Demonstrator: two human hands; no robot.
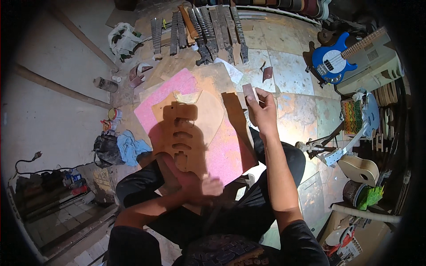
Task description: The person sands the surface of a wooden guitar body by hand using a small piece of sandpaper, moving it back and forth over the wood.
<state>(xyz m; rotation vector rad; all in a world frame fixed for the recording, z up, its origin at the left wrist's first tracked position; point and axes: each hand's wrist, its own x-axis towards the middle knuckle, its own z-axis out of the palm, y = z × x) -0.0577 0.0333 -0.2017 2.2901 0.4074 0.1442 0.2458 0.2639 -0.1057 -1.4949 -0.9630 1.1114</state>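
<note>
My right hand point(262, 108) is raised beside the far right of the work, thumb and fingers closed on a small flat sanding block point(248, 92) with a brownish face. A wooden guitar body point(212, 113) with several cut-out slots lies flat on a pink speckled board point(224, 162) across my lap. Shadow covers much of the body's left half. My left hand point(207, 188), a little blurred, is at the near edge of the pink board with its fingers stretched out and nothing visible in it.
Several guitar necks point(213, 33) lie on the tiled floor ahead. A dark red sandpaper scrap point(267, 74) is to their right. A blue bass guitar point(333, 60) leans at the far right, above an acoustic guitar body point(358, 169). Cans point(114, 114) and a blue cloth point(132, 146) are left.
</note>
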